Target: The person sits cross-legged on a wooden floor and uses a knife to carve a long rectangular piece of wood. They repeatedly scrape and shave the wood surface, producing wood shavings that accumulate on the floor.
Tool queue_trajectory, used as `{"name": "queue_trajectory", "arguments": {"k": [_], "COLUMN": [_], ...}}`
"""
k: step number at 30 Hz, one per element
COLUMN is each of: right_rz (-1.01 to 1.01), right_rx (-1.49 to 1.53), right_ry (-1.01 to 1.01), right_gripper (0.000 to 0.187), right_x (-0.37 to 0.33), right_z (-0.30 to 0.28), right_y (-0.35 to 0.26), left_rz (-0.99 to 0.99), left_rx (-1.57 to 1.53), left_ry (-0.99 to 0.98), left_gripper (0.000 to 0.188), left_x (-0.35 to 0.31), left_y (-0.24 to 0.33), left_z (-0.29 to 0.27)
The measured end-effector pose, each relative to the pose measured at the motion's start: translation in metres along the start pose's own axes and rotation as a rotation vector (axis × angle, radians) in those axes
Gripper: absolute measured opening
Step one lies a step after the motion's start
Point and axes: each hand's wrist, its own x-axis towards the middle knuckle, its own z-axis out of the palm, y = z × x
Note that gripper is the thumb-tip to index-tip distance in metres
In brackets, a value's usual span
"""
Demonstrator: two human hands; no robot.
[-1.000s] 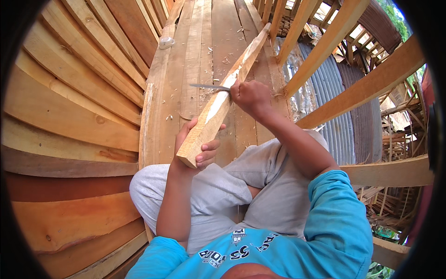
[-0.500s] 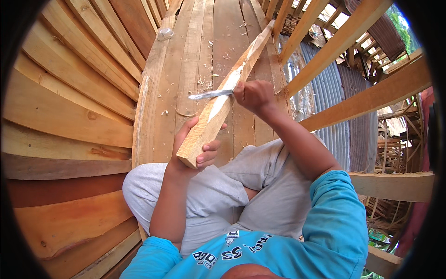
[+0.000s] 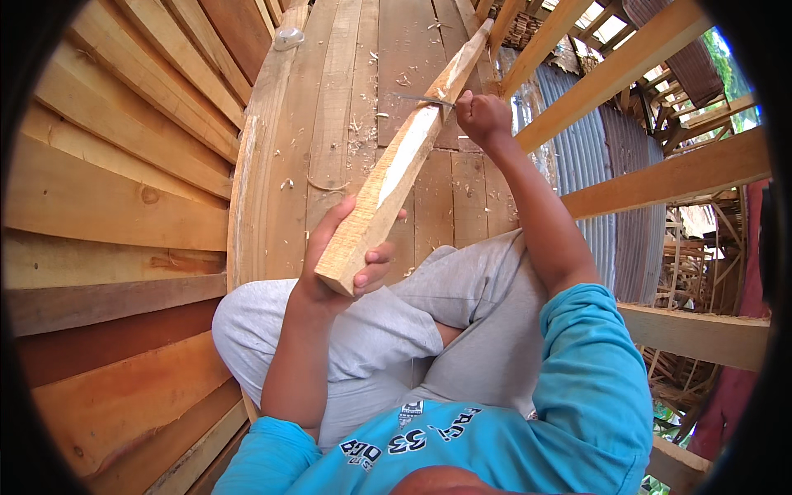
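A long squared piece of wood (image 3: 388,180) slants away from me, its thick butt end near my lap and its narrowing far end up by the slatted railing. My left hand (image 3: 351,256) wraps around the butt end, thumb on one side and fingers on the other. Further up, my right hand (image 3: 485,118) is closed in a fist on a knife, its handle hidden in the fingers. The thin blade (image 3: 422,100) lies across the wood, pointing left. Below it, a pale, freshly cut face (image 3: 410,155) runs along the wood.
Wood shavings (image 3: 356,136) are scattered over the plank floor (image 3: 330,107). A small clear container (image 3: 289,38) stands at the far left. Plank walls (image 3: 124,198) rise on the left, wooden rails (image 3: 660,183) on the right, with corrugated metal sheets (image 3: 590,190) beyond them.
My right hand and the knife have moved up and away along the wood, toward its narrow end. The wood has swung slightly more upright, and more of its pale face shows.
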Motion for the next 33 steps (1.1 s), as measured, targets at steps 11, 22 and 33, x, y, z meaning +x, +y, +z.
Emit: {"name": "queue_trajectory", "arguments": {"k": [11, 22, 33], "right_rz": [0.074, -0.287, -0.169], "right_rx": [0.062, 0.15, 0.084], "right_ry": [0.036, 0.092, 0.158], "right_gripper": [0.054, 0.05, 0.051], "right_x": [-0.01, -0.016, -0.005], "right_z": [-0.002, -0.007, 0.004], "right_y": [-0.013, -0.008, -0.002], "left_rz": [0.005, 0.015, 0.015], "left_rx": [0.085, 0.133, 0.067], "left_ry": [-0.006, 0.012, 0.045], "left_gripper": [0.071, 0.071, 0.073], "left_x": [-0.01, -0.014, -0.015], "left_y": [-0.003, -0.007, -0.001], "left_z": [0.002, 0.005, 0.004]}}
